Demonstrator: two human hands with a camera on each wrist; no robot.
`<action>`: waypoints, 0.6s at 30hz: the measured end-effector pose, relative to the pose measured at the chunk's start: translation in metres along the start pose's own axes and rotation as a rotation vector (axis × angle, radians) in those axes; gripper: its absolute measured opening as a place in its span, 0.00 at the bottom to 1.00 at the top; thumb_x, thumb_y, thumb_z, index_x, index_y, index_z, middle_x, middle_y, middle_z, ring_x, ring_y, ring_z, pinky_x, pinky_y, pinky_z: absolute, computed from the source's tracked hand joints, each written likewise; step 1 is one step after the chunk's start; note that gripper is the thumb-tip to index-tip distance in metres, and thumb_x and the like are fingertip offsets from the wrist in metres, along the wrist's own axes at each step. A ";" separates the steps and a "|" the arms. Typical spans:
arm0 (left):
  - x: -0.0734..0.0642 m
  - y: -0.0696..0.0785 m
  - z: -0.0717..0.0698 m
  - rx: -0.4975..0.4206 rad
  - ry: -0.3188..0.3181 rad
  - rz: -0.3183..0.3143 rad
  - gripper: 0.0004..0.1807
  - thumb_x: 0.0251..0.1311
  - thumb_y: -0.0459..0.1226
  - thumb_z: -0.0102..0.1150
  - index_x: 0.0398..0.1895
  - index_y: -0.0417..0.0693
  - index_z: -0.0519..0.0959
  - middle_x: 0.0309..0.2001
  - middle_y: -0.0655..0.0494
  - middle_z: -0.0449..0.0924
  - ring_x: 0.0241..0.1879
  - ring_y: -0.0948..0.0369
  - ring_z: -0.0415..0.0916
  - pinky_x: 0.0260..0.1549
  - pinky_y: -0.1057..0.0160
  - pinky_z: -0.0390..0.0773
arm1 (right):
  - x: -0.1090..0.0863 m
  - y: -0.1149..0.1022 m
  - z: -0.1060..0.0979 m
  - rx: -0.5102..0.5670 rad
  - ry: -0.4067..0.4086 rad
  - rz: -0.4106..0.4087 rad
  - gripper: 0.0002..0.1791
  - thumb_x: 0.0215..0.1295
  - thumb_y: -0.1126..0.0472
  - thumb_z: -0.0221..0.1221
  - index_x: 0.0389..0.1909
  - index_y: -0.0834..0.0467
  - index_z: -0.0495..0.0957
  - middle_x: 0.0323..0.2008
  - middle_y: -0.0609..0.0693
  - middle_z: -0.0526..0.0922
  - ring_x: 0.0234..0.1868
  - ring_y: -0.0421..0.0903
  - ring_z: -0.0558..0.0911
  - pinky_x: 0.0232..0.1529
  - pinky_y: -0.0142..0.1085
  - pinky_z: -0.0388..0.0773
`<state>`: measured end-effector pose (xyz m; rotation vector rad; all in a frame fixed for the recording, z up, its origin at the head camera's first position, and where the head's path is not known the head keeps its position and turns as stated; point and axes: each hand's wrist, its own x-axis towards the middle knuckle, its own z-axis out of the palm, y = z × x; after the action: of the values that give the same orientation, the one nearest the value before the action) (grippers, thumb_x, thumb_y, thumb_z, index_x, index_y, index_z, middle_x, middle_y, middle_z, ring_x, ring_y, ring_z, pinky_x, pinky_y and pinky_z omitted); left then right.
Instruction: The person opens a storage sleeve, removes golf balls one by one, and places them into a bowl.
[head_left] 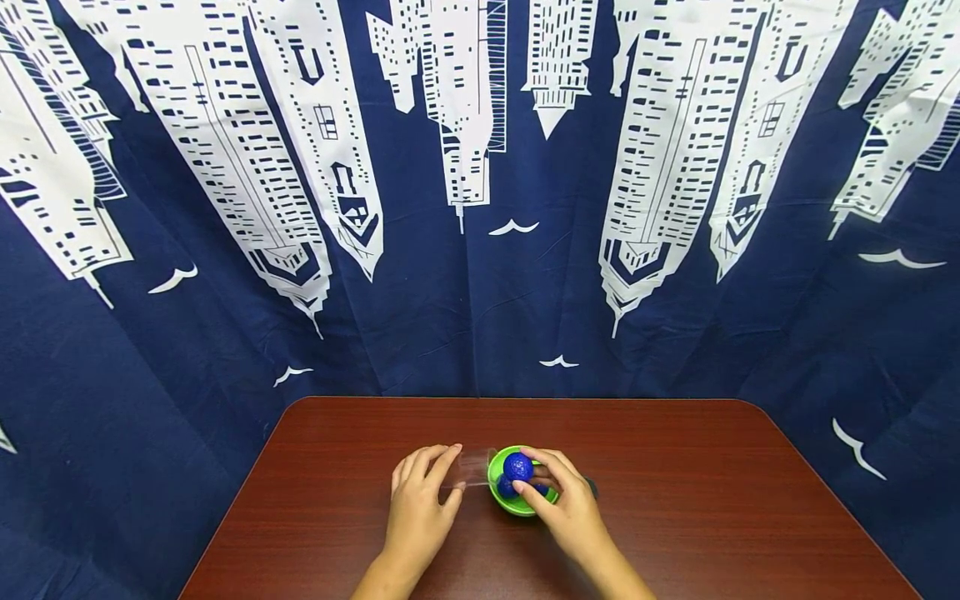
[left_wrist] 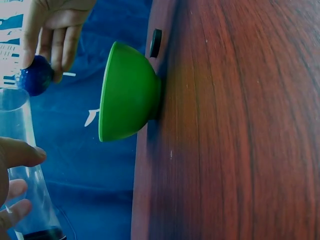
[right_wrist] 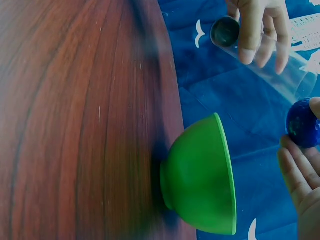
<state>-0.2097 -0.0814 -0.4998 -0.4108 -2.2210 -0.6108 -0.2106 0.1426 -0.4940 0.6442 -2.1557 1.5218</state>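
Note:
My left hand (head_left: 420, 504) holds a clear tube (head_left: 472, 467) with its fingers round the side. The tube lies nearly sideways above the table, its open mouth toward the right; a dark cap (right_wrist: 225, 31) closes the other end. My right hand (head_left: 568, 508) pinches a textured blue ball (head_left: 518, 467) between thumb and fingers, close to the tube's mouth. Below it stands a green bowl (left_wrist: 127, 95) with more blue balls (head_left: 506, 487) inside, partly hidden by the held ball and my right hand.
A small black round lid (left_wrist: 156, 43) lies on the table beyond the bowl, mostly covered by my right hand in the head view. The reddish-brown wooden table (head_left: 337, 450) ends at a dark blue curtain (head_left: 420, 333) printed with white buildings and birds.

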 end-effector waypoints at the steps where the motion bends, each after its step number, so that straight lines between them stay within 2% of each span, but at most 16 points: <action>1: 0.000 0.000 0.000 -0.008 0.000 -0.015 0.37 0.38 0.35 0.84 0.58 0.55 0.82 0.51 0.57 0.80 0.55 0.54 0.76 0.58 0.42 0.73 | 0.000 0.001 -0.001 -0.015 0.003 -0.011 0.25 0.61 0.66 0.70 0.59 0.61 0.78 0.50 0.52 0.82 0.45 0.40 0.86 0.45 0.38 0.86; 5: -0.001 0.001 -0.001 -0.042 -0.014 -0.071 0.38 0.39 0.36 0.84 0.59 0.56 0.80 0.51 0.57 0.81 0.53 0.54 0.78 0.58 0.42 0.73 | 0.001 0.003 -0.003 -0.069 -0.004 0.021 0.24 0.59 0.63 0.71 0.58 0.55 0.80 0.49 0.47 0.82 0.44 0.39 0.86 0.45 0.41 0.86; 8: -0.001 0.000 0.000 -0.079 -0.022 -0.118 0.37 0.40 0.37 0.83 0.59 0.55 0.80 0.50 0.57 0.82 0.52 0.55 0.80 0.58 0.43 0.72 | 0.001 0.004 -0.004 -0.126 -0.025 0.051 0.24 0.58 0.62 0.72 0.57 0.51 0.81 0.49 0.44 0.82 0.43 0.37 0.85 0.45 0.40 0.86; 14: -0.002 0.000 0.002 -0.164 -0.033 -0.202 0.34 0.43 0.39 0.82 0.58 0.51 0.80 0.50 0.57 0.84 0.52 0.55 0.82 0.55 0.45 0.75 | 0.002 0.007 -0.005 -0.219 -0.089 0.069 0.24 0.57 0.63 0.73 0.56 0.52 0.81 0.47 0.43 0.82 0.42 0.38 0.85 0.46 0.41 0.86; 18: -0.002 0.000 0.003 -0.205 -0.068 -0.269 0.32 0.48 0.42 0.80 0.58 0.50 0.79 0.50 0.57 0.84 0.50 0.54 0.82 0.52 0.44 0.77 | 0.003 0.008 -0.007 -0.271 -0.137 0.075 0.23 0.59 0.61 0.72 0.56 0.55 0.81 0.46 0.42 0.82 0.42 0.37 0.84 0.46 0.41 0.85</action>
<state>-0.2100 -0.0800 -0.5033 -0.2393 -2.3060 -0.9860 -0.2172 0.1510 -0.4967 0.5954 -2.4576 1.2194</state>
